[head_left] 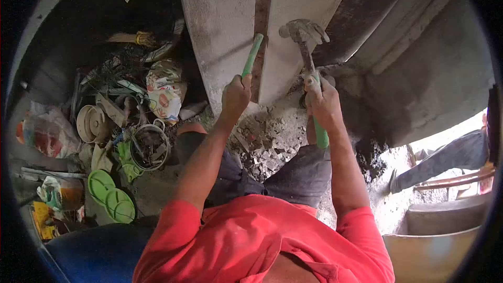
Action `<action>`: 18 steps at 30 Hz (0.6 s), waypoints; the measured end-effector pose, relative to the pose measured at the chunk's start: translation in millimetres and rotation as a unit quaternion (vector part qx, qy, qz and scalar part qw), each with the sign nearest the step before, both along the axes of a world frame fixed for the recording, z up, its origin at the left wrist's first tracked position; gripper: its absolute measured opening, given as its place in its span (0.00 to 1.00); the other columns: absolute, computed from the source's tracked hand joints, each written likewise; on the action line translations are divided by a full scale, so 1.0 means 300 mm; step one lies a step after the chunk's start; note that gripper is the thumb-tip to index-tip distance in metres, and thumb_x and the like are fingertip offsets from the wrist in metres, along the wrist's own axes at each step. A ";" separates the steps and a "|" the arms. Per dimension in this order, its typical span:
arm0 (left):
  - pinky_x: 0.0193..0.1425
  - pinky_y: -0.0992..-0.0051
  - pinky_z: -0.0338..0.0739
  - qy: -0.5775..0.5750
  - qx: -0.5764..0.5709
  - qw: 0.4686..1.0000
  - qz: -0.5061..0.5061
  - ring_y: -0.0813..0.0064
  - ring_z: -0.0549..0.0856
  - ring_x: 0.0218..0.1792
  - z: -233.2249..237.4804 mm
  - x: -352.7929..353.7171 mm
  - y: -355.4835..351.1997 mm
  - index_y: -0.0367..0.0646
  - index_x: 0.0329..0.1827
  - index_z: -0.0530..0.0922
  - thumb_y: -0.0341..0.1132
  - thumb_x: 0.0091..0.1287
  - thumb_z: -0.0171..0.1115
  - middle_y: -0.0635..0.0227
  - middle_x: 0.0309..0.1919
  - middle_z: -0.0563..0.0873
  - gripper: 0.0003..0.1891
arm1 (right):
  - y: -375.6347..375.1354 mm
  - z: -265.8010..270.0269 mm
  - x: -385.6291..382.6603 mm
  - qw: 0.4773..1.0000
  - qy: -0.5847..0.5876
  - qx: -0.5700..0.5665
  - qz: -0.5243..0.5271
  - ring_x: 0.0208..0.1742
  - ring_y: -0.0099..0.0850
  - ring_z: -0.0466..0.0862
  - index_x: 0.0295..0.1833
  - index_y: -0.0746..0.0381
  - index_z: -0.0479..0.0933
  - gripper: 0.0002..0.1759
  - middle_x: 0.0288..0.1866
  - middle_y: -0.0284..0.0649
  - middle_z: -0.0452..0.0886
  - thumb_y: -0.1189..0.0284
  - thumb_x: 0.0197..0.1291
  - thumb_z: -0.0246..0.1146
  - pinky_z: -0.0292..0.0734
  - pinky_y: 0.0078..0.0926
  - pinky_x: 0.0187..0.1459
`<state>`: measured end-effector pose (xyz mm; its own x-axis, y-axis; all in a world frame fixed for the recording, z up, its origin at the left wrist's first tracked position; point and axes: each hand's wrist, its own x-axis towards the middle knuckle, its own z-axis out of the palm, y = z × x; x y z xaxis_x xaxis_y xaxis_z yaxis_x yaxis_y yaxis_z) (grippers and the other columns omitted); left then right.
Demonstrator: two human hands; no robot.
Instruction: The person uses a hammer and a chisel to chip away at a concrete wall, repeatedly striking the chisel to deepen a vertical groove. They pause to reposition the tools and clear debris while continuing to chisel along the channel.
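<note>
Chisel (252, 55): green shaft, tilted, lower end in my fist and upper tip at the pale concrete slab (220, 31). It sits just beside the rusty strip (263, 0) that runs down the slab's middle. The tip seems to touch the concrete, but at this angle I cannot be sure.

My left hand (236, 95) is wrapped round the chisel's lower end. All fingers are curled tight with no gap showing.

Hammer (305, 47): claw type, dusty grey head up near the slab. The head is to the right of the chisel tip and apart from it. A metal neck runs down into a green grip.

My right hand (323, 104) is closed in a full fist round the top of that grip. The tail of the grip sticks out below my wrist, over my dark trousers (304, 175).

Rubble (267, 144): broken grey chunks heaped at the foot of the slab, between my knees and under both hands.

Left of me is a pile of clutter on the ground:
- a printed bag (165, 91) leaning near the slab's base
- a wire coil (149, 147) below it
- green plates (111, 195) lying flat, nearest my left elbow

Far right, well apart from my hands, another person's leg (456, 154) stretches across bright ground.
</note>
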<state>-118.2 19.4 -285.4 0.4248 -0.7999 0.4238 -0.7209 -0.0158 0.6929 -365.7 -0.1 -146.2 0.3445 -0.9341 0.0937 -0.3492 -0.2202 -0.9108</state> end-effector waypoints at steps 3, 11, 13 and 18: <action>0.26 0.50 0.76 -0.015 -0.003 1.000 0.014 0.44 0.83 0.23 -0.045 -0.019 -0.035 0.35 0.41 0.76 0.57 0.78 0.47 0.46 0.22 0.81 0.28 | -0.025 -0.003 0.012 0.995 0.022 -0.092 -0.010 0.27 0.33 0.80 0.46 0.68 0.77 0.27 0.26 0.45 0.79 0.50 0.71 0.60 0.76 0.34 0.33; 0.30 0.47 0.75 0.039 0.035 0.998 0.030 0.42 0.85 0.28 -0.017 -0.057 -0.034 0.35 0.39 0.75 0.55 0.79 0.46 0.44 0.26 0.83 0.27 | -0.091 -0.087 0.159 0.934 0.196 -0.295 -0.038 0.42 0.59 0.86 0.50 0.68 0.79 0.27 0.36 0.62 0.84 0.51 0.65 0.65 0.80 0.48 0.43; 0.34 0.46 0.77 0.022 0.055 0.997 0.058 0.39 0.85 0.32 -0.012 -0.068 -0.050 0.35 0.39 0.75 0.54 0.79 0.47 0.41 0.28 0.83 0.26 | -0.151 -0.142 0.171 0.927 0.274 -0.254 -0.027 0.41 0.60 0.85 0.50 0.68 0.79 0.29 0.34 0.64 0.83 0.49 0.64 0.66 0.80 0.53 0.43; 0.39 0.46 0.78 0.090 0.091 0.990 0.052 0.37 0.85 0.35 0.034 -0.081 -0.030 0.34 0.39 0.77 0.52 0.78 0.48 0.40 0.30 0.85 0.25 | -0.090 0.025 0.197 0.966 0.163 -0.201 -0.026 0.36 0.59 0.86 0.43 0.70 0.77 0.30 0.29 0.61 0.82 0.48 0.67 0.63 0.81 0.47 0.38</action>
